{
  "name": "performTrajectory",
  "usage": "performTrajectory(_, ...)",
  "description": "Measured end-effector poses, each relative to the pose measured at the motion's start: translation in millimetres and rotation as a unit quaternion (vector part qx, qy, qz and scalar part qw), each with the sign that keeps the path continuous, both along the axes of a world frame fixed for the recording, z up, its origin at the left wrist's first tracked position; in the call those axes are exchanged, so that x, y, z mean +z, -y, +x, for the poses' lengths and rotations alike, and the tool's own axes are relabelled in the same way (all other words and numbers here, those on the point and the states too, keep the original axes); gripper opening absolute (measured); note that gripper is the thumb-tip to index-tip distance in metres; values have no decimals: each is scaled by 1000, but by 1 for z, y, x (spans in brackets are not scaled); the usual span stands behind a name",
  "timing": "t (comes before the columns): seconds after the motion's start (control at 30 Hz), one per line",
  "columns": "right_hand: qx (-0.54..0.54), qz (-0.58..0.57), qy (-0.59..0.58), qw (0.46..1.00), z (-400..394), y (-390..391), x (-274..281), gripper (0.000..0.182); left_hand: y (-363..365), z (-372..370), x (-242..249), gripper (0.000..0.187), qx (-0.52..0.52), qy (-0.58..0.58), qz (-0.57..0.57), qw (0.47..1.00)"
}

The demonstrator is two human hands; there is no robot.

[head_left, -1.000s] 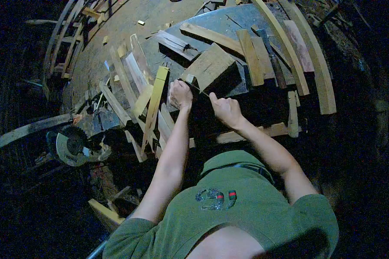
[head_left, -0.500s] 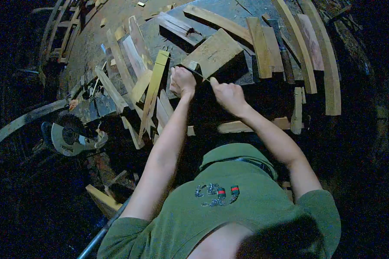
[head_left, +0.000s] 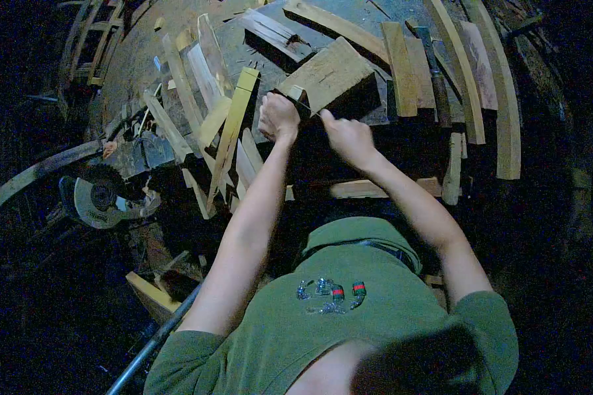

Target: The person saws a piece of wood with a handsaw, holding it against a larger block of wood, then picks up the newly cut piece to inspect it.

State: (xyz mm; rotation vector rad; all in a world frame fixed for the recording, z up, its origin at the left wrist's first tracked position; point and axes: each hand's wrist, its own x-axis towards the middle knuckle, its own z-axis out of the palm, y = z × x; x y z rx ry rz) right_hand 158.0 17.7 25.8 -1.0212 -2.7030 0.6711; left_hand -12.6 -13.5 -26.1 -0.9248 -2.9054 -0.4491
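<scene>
You have 1 thick wooden block (head_left: 329,72); to its right, 2 long curved slats (head_left: 501,85) and 1 long-handled tool (head_left: 439,95); beyond it, 2 wood pieces (head_left: 339,29); far to its left, 1 circular saw (head_left: 97,199).

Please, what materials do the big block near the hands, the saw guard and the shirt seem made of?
The block looks like bare wood: pale brown, matte, roughly surfaced. The saw guard seems to be smooth, pale metal, though plastic is possible. The shirt looks like soft, dull green fabric, shown by its folds; the fibre is unclear.
</scene>
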Motion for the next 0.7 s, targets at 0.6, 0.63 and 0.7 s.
performTrajectory(0.6,-32,9,-61,998,-35,-4,-7,11,-2,2,7,27,11,-27,-28,999)
performTrajectory(0.63,-30,13,-52,998,-30,-3,-5,10,-2,3,3,28,22,-21,-40,999)
performTrajectory(0.7,-22,18,-41,999,-13,2,0,10,-4,1,0,29,4,-11,-7,1000)
